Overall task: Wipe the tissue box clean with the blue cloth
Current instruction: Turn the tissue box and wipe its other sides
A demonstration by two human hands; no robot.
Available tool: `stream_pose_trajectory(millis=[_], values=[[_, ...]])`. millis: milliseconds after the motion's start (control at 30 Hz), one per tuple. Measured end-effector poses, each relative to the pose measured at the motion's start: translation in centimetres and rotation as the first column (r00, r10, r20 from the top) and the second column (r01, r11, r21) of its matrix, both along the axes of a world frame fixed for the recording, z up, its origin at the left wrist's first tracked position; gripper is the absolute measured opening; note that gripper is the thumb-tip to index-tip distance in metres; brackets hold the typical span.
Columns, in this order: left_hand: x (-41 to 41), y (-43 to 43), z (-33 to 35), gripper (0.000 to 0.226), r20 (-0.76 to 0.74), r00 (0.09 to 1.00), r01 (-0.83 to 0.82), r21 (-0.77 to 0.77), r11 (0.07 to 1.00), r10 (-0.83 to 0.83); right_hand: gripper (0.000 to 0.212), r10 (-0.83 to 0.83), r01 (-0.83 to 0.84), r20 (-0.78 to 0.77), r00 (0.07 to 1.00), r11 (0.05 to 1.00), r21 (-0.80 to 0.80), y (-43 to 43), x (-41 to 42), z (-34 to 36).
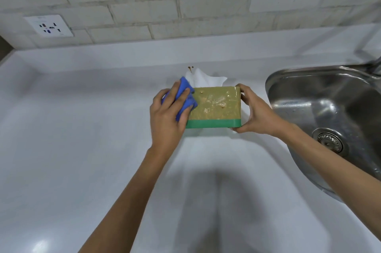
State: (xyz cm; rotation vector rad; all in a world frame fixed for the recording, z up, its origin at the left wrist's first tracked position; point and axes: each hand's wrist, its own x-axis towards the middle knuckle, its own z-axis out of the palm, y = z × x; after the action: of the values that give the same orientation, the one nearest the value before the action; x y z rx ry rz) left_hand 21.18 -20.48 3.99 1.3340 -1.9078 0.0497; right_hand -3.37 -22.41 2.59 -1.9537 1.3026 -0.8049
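Note:
An olive-gold tissue box point(216, 106) with a green band along its near edge is tilted so one broad face looks up at me; that face shows wet smears and small brown spots. A white tissue point(204, 79) sticks out behind it, with brown specks at its tip. My left hand point(168, 114) presses a bunched blue cloth point(186, 98) against the box's left end. My right hand point(254, 113) grips the box's right end, thumb on the top corner and fingers under the bottom corner.
A white countertop point(82, 129) spreads around the box. A steel sink point(329, 112) with a round drain lies close to the right of my right hand, its tap at the far right edge. A wall socket point(49, 25) sits on the tiled wall at the back left.

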Motion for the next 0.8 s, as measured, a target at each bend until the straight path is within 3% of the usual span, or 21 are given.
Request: stream_pose_trajectory(millis=[167, 233, 367, 467, 600, 800], values=[[-0.4, 2.4, -1.7, 0.035, 0.197, 0.973, 0.136, -0.086, 0.987, -0.117, 0.095, -0.001, 0.002, -0.017, 1.000, 1.000, 0.011, -0.1, -0.4, -0.1], [1.4, 3.1, -2.4, 0.036, 0.173, 0.976, 0.146, -0.062, 0.987, -0.133, 0.095, -0.004, 0.004, -0.022, 1.000, 1.000, 0.008, 0.0, -0.3, -0.2], [1.1, 0.7, -0.1, 0.032, -0.025, 1.000, -0.018, 0.046, 0.999, 0.019, 0.094, -0.002, 0.002, -0.005, 1.000, 1.000, 0.007, 0.0, 0.0, -0.1], [-1.9, -0.3, 1.0, 0.031, 0.068, 0.998, -0.013, -0.020, 1.000, 0.015, 0.097, 0.001, -0.001, -0.010, 1.000, 1.000, 0.015, -0.2, 0.0, -0.2], [-0.9, 2.5, -1.2, 0.037, 0.239, 0.961, 0.153, -0.057, 0.987, -0.135, 0.096, -0.001, 0.001, -0.020, 1.000, 1.000, 0.020, -0.4, -0.1, -0.2], [-0.3, -0.4, 1.0, 0.030, 0.105, 0.994, 0.019, -0.003, 1.000, -0.019, 0.098, 0.004, -0.004, 0.020, 1.000, 1.000, 0.031, -0.3, 0.3, -0.3]])
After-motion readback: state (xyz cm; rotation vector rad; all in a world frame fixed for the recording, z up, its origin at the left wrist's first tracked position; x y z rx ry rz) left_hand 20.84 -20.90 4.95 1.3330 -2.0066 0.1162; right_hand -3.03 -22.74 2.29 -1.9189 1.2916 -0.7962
